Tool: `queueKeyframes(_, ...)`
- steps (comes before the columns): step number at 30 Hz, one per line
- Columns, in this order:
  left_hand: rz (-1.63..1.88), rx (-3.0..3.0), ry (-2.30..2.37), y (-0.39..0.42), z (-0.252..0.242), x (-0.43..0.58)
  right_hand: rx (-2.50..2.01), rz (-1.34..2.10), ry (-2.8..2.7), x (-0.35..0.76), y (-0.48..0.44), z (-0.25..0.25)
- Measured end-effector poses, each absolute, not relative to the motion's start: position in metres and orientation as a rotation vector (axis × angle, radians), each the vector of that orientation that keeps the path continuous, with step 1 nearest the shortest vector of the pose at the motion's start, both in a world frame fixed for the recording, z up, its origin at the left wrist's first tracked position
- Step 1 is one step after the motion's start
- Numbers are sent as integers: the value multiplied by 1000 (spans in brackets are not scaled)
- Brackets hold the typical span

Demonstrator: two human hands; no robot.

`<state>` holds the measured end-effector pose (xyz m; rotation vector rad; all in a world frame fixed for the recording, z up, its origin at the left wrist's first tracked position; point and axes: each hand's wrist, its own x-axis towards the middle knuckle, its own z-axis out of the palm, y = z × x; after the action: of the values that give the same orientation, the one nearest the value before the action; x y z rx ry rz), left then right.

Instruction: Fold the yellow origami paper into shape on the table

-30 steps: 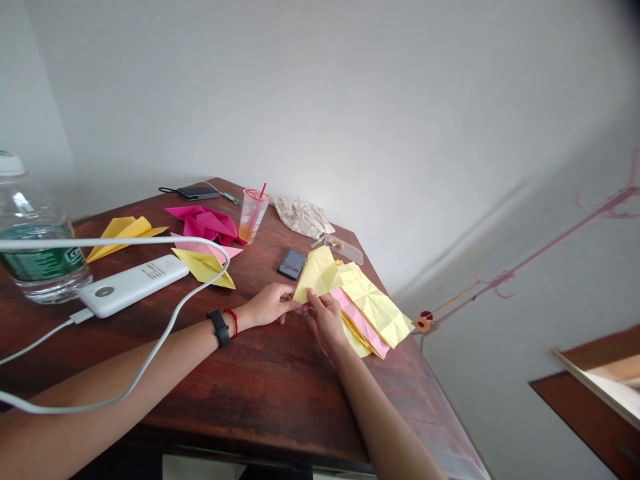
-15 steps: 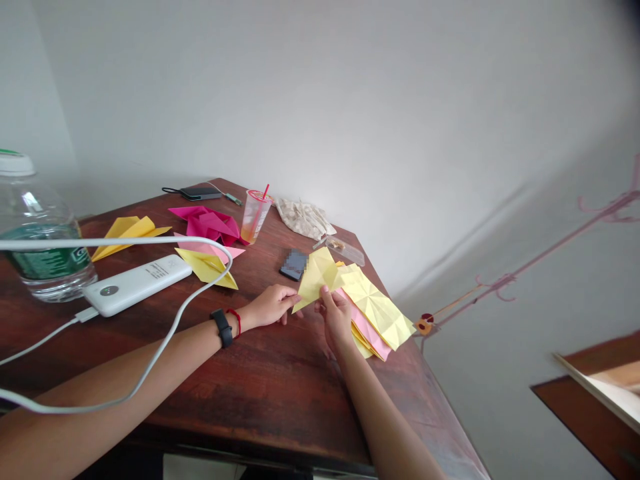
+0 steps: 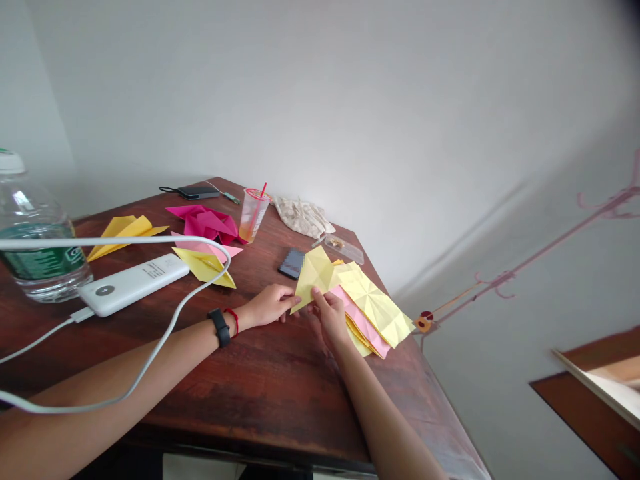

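Note:
A folded sheet of pale yellow paper is held up between my two hands, above the dark wooden table. My left hand pinches its lower left corner between thumb and fingers. Gripping the lower edge is my right hand, its thumb lying on the front of the paper. Just right of that hand lies a pile of creased paper sheets: a light yellow sheet on top, a pink sheet and darker yellow ones beneath. Behind the held paper a phone rests on the table.
On the left stand a water bottle and a white power bank, with a white cable looping across the foreground. Folded yellow and magenta papers, a plastic cup and a cloth sit farther back.
My right hand has shifted slightly left along the paper's lower edge. My left hand keeps its pinch on the corner. The camera view has moved a little.

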<state>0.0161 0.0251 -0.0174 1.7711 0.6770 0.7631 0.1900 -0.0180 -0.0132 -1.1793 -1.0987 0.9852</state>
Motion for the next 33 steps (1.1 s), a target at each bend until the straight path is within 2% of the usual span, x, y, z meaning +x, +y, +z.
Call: queueKeyframes(33,780,1798,708,23,-16,16,-1152,1099,-1123,182,-22,-7)
